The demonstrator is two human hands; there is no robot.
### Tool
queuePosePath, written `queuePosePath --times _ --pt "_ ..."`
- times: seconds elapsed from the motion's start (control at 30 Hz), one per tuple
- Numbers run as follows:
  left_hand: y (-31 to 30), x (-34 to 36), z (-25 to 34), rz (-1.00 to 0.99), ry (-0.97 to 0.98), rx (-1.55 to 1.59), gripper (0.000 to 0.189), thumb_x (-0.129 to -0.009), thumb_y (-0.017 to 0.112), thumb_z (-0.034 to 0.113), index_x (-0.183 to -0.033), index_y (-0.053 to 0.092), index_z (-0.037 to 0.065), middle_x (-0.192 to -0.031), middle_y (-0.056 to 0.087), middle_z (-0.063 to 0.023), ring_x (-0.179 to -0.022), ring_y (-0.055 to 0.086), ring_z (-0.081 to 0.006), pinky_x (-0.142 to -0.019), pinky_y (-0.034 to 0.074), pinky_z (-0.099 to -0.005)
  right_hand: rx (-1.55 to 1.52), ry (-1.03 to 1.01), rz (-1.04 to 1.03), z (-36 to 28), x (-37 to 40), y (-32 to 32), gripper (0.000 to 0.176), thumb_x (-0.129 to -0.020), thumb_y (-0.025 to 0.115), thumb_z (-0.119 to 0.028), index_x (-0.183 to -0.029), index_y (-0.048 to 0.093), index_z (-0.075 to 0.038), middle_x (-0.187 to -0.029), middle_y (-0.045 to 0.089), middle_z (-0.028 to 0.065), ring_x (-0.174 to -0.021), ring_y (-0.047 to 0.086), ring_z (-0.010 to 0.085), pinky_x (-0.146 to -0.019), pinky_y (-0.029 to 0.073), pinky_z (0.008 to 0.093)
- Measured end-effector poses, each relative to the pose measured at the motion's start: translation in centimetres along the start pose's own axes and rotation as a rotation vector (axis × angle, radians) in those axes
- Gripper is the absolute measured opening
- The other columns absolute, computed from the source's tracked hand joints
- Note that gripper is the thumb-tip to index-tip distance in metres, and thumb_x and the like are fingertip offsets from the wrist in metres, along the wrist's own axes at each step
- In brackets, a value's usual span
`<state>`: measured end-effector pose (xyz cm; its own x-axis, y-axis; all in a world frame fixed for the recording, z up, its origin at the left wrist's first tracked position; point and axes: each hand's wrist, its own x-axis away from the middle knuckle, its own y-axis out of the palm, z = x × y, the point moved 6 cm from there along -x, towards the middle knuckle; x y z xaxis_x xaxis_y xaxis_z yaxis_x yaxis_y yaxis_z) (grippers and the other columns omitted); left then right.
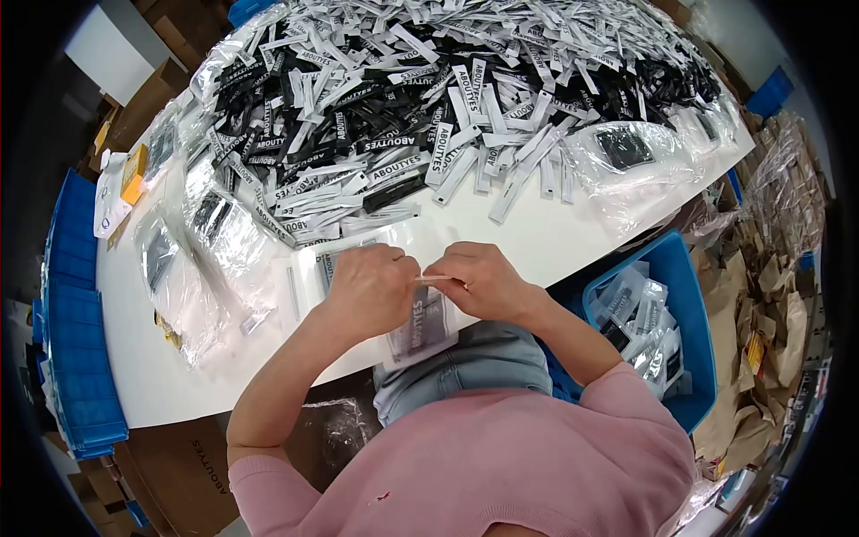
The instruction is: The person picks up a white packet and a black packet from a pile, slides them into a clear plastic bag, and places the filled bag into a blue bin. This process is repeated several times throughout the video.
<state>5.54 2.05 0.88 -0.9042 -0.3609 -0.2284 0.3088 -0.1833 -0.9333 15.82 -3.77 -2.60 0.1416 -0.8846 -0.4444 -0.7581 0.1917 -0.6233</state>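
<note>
Both my hands meet at the table's front edge over a small clear plastic bag (419, 333) with grey and dark contents and ABOUTYES lettering. My left hand (371, 288) is closed, with its fingers gripping the left part of the bag's top edge. On the right part of that edge, my right hand (485, 279) pinches with thumb and fingers. The bag hangs down from the hands in front of my lap. Flat clear bags (309, 273) lie on the table just behind and left of my left hand.
A large heap of black and white ABOUTYES packets (376, 116) covers the back of the white table (537, 242). Plastic bundles (170, 268) lie at left, another bundle (626, 157) at right. A blue bin (702, 349) of filled bags stands right; blue trays (76, 313) line the left.
</note>
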Motion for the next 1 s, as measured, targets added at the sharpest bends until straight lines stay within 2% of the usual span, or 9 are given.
queuePosePath --times 0.13,0.27,0.37,0.43,0.53,0.77,0.87,0.9,1.0 --pt "3.0 0.5 -2.5 -0.229 -0.217 0.215 0.027 -0.072 0.066 0.023 -0.056 0.054 0.005 -0.054 0.053 -0.0111 -0.052 0.054 -0.0288 -0.047 0.041 -0.0403 0.007 0.057 -0.001 1.6 4.0 -3.5 0.006 -0.079 0.060 -0.011 -0.080 0.061 -0.005 -0.066 0.053 0.0078 -0.062 0.053 0.0250 -0.054 0.043 0.0343" --pt "2.5 4.4 -6.3 -0.049 -0.254 0.192 0.031 -0.070 0.070 0.026 -0.055 0.054 0.003 -0.051 0.052 -0.0112 -0.048 0.052 -0.0290 -0.046 0.041 -0.0382 0.030 0.966 -0.077 9.6 16.6 -15.8 0.016 -0.078 0.054 -0.010 -0.072 0.057 0.004 -0.061 0.056 0.0106 -0.059 0.053 0.0181 -0.052 0.042 0.0288" --pt "3.2 6.5 -8.3 -0.106 -0.483 0.320 0.021 -0.067 0.072 0.022 -0.070 0.061 0.004 -0.068 0.058 -0.0123 -0.064 0.057 -0.0287 -0.059 0.046 -0.0369 0.592 0.932 -0.087 9.6 19.9 -21.2 0.018 -0.080 0.057 -0.014 -0.078 0.060 0.004 -0.072 0.062 0.0132 -0.067 0.060 0.0220 -0.058 0.047 0.0312" --pt "2.0 5.1 -5.6 0.147 -0.232 0.225 0.038 -0.064 0.074 0.020 -0.097 0.060 0.005 -0.096 0.057 -0.0147 -0.091 0.054 -0.0308 -0.079 0.045 -0.0380 1.028 0.610 0.299 7.7 16.8 -22.2 0.020 -0.080 0.060 -0.015 -0.087 0.063 0.003 -0.081 0.063 0.0153 -0.075 0.062 0.0260 -0.064 0.049 0.0328" --pt "4.7 3.4 -4.3 -0.007 -0.244 0.065 0.061 -0.062 0.076 0.021 -0.115 0.050 0.003 -0.117 0.048 -0.0158 -0.110 0.044 -0.0340 -0.092 0.038 -0.0403 0.442 0.460 0.262 10.3 9.0 -14.8 0.019 -0.078 0.063 -0.014 -0.094 0.063 -0.004 -0.087 0.062 0.0130 -0.077 0.060 0.0300 -0.068 0.048 0.0362" --pt "4.2 4.7 -4.3 0.154 -0.184 0.325 0.030 -0.071 0.068 0.008 -0.097 0.056 -0.001 -0.091 0.058 -0.0183 -0.082 0.056 -0.0362 -0.070 0.047 -0.0377 0.802 -0.288 -0.048 14.6 -7.6 0.3 0.027 -0.075 0.050 -0.008 -0.099 0.061 -0.013 -0.099 0.060 0.0017 -0.100 0.053 0.0207 -0.092 0.036 0.0367" --pt "7.0 9.2 -7.5 0.178 -0.280 0.210 0.026 -0.076 0.060 0.006 -0.099 0.053 -0.002 -0.091 0.056 -0.0183 -0.075 0.056 -0.0357 -0.062 0.048 -0.0383 0.681 -0.207 -0.287 15.8 -10.1 0.9 0.029 -0.072 0.054 -0.007 -0.101 0.057 -0.012 -0.102 0.058 0.0031 -0.101 0.052 0.0214 -0.092 0.038 0.0341" --pt "7.0 10.0 -7.2 0.252 -0.247 0.170 0.023 -0.077 0.057 0.004 -0.098 0.053 -0.003 -0.087 0.055 -0.0183 -0.072 0.055 -0.0355 -0.061 0.047 -0.0388 0.525 -0.296 -0.037 15.3 -10.3 -0.1 0.021 -0.073 0.054 -0.007 -0.094 0.056 -0.010 -0.094 0.058 0.0068 -0.090 0.054 0.0230 -0.081 0.043 0.0340" --pt "6.0 8.6 -5.6 0.377 -0.225 0.133 0.023 -0.075 0.056 0.002 -0.097 0.054 -0.005 -0.084 0.058 -0.0183 -0.073 0.057 -0.0344 -0.063 0.048 -0.0382 -0.013 0.159 0.384 16.2 -12.1 -2.3 0.014 -0.082 0.052 -0.018 -0.089 0.051 -0.006 -0.072 0.055 0.0089 -0.065 0.054 0.0274 -0.060 0.043 0.0368"
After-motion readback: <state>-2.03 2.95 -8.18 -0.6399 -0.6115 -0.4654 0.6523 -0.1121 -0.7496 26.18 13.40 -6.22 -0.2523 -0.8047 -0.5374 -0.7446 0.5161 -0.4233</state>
